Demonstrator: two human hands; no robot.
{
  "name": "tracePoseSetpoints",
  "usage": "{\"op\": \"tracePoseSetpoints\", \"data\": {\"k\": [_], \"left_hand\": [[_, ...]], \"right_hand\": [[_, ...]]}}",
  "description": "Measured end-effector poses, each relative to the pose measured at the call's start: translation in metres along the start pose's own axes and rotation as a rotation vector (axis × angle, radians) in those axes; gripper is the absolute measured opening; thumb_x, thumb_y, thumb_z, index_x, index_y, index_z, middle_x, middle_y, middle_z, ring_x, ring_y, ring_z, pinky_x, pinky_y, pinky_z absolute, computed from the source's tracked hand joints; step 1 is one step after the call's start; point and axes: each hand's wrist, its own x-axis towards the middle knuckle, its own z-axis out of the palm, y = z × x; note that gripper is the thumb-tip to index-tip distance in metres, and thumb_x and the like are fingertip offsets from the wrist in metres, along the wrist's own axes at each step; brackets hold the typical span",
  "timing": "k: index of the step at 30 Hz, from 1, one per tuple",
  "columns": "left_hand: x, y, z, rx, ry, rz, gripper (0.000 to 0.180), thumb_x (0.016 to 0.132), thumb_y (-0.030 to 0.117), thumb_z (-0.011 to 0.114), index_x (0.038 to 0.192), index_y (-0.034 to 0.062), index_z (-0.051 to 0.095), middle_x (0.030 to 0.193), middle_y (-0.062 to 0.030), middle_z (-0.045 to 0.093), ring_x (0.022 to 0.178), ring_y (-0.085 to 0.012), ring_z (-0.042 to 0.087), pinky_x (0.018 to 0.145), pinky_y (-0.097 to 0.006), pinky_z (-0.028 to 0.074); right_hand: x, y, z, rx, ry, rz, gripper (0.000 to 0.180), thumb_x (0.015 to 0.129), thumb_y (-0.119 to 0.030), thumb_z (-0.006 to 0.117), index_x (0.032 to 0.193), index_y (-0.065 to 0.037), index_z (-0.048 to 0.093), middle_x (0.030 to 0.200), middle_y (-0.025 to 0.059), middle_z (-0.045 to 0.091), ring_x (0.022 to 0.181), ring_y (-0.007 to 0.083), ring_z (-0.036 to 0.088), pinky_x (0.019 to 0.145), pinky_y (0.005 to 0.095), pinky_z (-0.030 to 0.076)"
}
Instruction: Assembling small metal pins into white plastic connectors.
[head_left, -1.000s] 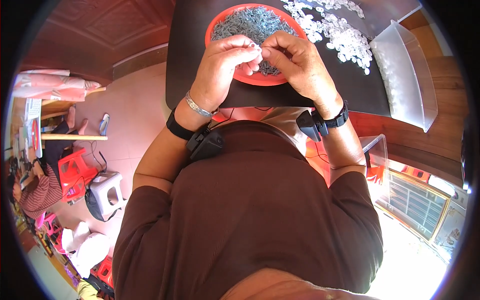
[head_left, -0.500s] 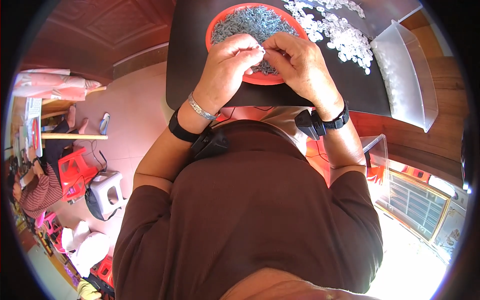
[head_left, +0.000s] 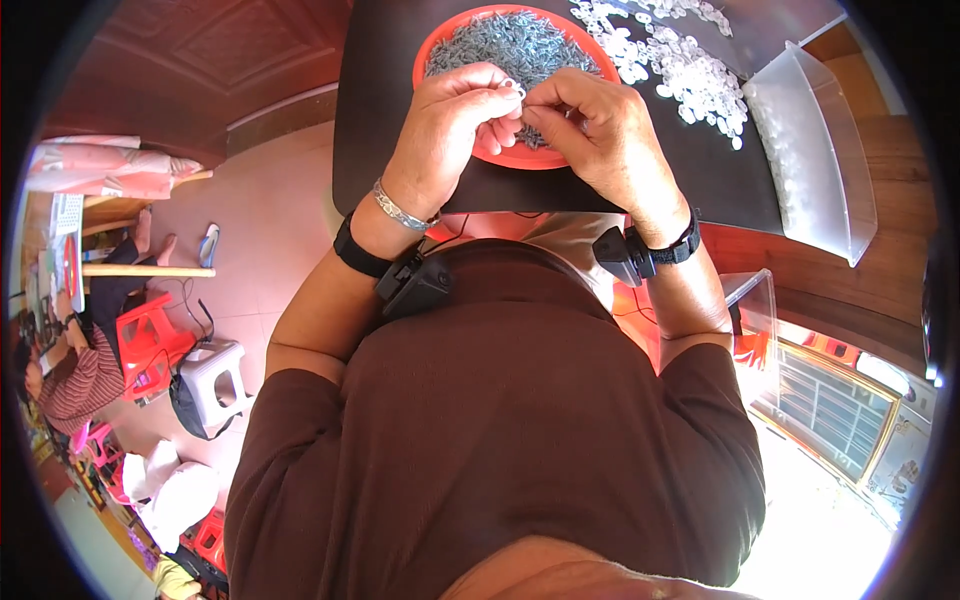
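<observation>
A dark counter (head_left: 370, 130) spreads under the work at the top of the view. At its right side stands a see-through plastic bin (head_left: 850, 190) with whitish pieces inside. A round red basin (head_left: 525, 160) sits on the counter, left of the bin and well apart from it. The left hand (head_left: 450, 115) and the right hand (head_left: 605, 125) meet above the basin's near part, fingertips close together. Each wrist wears a strapped black box, and a silvery bracelet (head_left: 400, 208) circles the left one. Clear plastic pieces (head_left: 695, 80) lie scattered between basin and bin; thin grey pieces (head_left: 510, 45) fill the basin. The left fingers pinch a small white piece (head_left: 515, 87); the right fingers are nearly closed beside it, their hold unclear.
</observation>
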Motion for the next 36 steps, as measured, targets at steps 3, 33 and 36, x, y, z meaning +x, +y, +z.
{"op": "tracePoseSetpoints", "data": {"k": [3,33,36], "left_hand": [[0.0,-0.001,0.001,-0.043,0.036,-0.02,0.019,0.087,0.017,0.05,0.077,0.0024,0.058,0.071,-0.0053,0.059,0.063,-0.0113,0.055,0.059,-0.022,0.042],[-0.001,-0.003,-0.001,0.272,-0.05,0.124,0.015,0.086,0.012,0.056,0.082,-0.0013,0.061,0.073,-0.0038,0.058,0.068,-0.0098,0.054,0.064,-0.022,0.043],[-0.001,-0.002,0.001,0.168,-0.021,0.052,0.015,0.086,0.012,0.056,0.082,-0.0014,0.061,0.073,-0.0044,0.058,0.067,-0.0103,0.055,0.063,-0.022,0.044]], "right_hand": [[-0.001,0.002,0.004,-0.006,0.045,-0.036,0.006,0.076,-0.004,0.063,0.081,-0.002,0.062,0.072,0.0106,0.063,0.065,0.024,0.063,0.057,0.0303,0.049],[-0.003,-0.001,-0.005,-0.019,-0.105,0.111,0.006,0.076,-0.009,0.065,0.08,-0.004,0.064,0.071,0.0105,0.064,0.065,0.0243,0.063,0.057,0.0319,0.048],[-0.003,-0.002,-0.004,0.025,-0.076,0.153,0.006,0.076,-0.008,0.065,0.08,-0.004,0.064,0.071,0.0097,0.064,0.064,0.0232,0.063,0.057,0.0307,0.048]]}}
